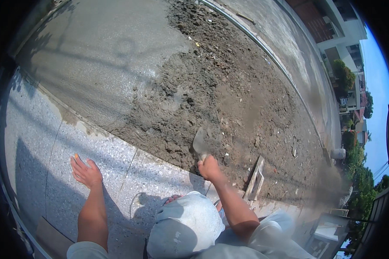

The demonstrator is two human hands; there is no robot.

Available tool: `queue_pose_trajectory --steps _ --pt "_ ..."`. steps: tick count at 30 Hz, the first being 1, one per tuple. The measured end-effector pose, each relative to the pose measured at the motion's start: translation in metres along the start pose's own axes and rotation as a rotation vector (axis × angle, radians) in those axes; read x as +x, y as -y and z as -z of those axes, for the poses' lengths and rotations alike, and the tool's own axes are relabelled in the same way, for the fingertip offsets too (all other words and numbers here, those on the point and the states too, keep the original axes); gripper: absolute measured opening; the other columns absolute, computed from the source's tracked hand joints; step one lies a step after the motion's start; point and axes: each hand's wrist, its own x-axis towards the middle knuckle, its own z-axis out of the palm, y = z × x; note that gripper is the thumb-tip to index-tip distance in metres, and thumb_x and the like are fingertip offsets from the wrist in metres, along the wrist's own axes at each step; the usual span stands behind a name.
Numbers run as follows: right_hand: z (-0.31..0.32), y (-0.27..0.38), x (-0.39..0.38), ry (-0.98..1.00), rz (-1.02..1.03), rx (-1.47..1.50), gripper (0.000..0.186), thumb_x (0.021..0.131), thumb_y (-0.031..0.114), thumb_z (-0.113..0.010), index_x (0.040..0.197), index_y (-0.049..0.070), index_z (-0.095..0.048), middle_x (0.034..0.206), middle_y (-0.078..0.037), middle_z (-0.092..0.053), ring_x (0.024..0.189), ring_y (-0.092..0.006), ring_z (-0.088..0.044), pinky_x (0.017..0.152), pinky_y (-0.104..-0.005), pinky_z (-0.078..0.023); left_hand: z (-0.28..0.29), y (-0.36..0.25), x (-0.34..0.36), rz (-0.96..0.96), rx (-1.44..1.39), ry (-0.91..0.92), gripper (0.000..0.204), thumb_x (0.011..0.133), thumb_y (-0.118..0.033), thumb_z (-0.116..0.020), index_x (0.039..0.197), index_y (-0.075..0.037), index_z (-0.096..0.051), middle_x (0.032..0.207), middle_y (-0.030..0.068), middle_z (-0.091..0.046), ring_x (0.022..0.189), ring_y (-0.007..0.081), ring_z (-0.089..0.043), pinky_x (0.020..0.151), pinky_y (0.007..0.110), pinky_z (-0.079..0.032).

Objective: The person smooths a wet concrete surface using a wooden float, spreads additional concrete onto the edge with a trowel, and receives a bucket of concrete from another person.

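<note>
My right hand (209, 167) is wrapped round the handle of a trowel (200, 141). The trowel's metal blade rests against lumpy wet concrete (173, 116) next to the paving's edge. Over the speckled terrazzo paving (116, 151), on the left, my left hand (86, 172) is held out with its fingers apart and nothing in it. A small orange patch shows at one of its fingertips. Smoothed grey concrete (103, 47) spreads across the upper left, meeting the rough heap along a ragged border. Whether the left hand touches the paving I cannot tell.
A wooden hand float (256, 179) lies at the soil's near edge, right of my right arm. My bent knee (181, 224) is at the bottom middle. Bare soil (259, 116) with bits of debris runs to a pale curb (272, 54), beyond which lies a road (298, 60).
</note>
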Motion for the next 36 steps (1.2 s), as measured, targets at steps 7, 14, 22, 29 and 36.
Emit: queue_pose_trajectory --steps 7,14,22,29,36 --pt "-0.010 0.062 -0.043 0.156 0.120 0.050 0.043 0.091 0.028 -0.054 0.114 -0.009 -0.054 0.108 -0.037 -0.063 0.105 -0.0513 -0.061 0.094 -0.0541 -0.048 -0.001 0.000 0.000 0.020 -0.023 -0.015 0.055 0.099 -0.037 -0.044 0.150 -0.019 -0.036 0.158 0.0054 -0.031 0.147 0.0234 -0.028 0.118 0.050 -0.019" --pt "-0.011 0.052 -0.051 0.133 0.407 -0.238 0.029 0.093 0.022 -0.053 0.109 0.003 -0.040 0.093 -0.031 -0.066 0.091 -0.0503 -0.064 0.080 -0.0578 -0.051 -0.002 0.003 -0.001 0.008 -0.060 -0.029 0.055 0.098 -0.037 -0.045 0.150 -0.019 -0.036 0.158 0.0051 -0.030 0.146 0.0234 -0.028 0.118 0.050 -0.019" --pt "-0.014 -0.068 -0.053 -0.053 0.028 -0.323 0.028 0.090 0.019 -0.055 0.109 0.000 -0.044 0.082 -0.030 -0.067 0.076 -0.0465 -0.068 0.069 -0.0547 -0.055 -0.002 0.003 0.000 0.004 -0.048 0.002 0.055 0.098 -0.038 -0.045 0.150 -0.018 -0.036 0.158 0.0047 -0.030 0.147 0.0222 -0.028 0.118 0.049 -0.019" --pt "-0.029 -0.048 -0.066 0.010 -0.329 0.532 0.024 0.092 0.020 -0.056 0.082 -0.003 -0.054 0.063 -0.015 -0.062 0.050 -0.0280 -0.062 0.052 -0.0421 -0.053 -0.010 0.007 0.000 0.000 -0.012 -0.064 0.056 0.098 -0.037 -0.045 0.149 -0.016 -0.037 0.159 0.0060 -0.030 0.147 0.0223 -0.027 0.117 0.049 -0.019" --pt "-0.084 0.078 -0.031 0.204 -0.031 0.770 0.022 0.097 0.019 -0.053 0.088 -0.001 -0.050 0.058 -0.011 -0.055 0.041 -0.0197 -0.055 0.036 -0.0369 -0.044 -0.004 0.002 0.002 0.025 -0.040 -0.021 0.057 0.097 -0.036 -0.046 0.149 -0.016 -0.037 0.159 0.0061 -0.030 0.147 0.0222 -0.026 0.118 0.049 -0.018"
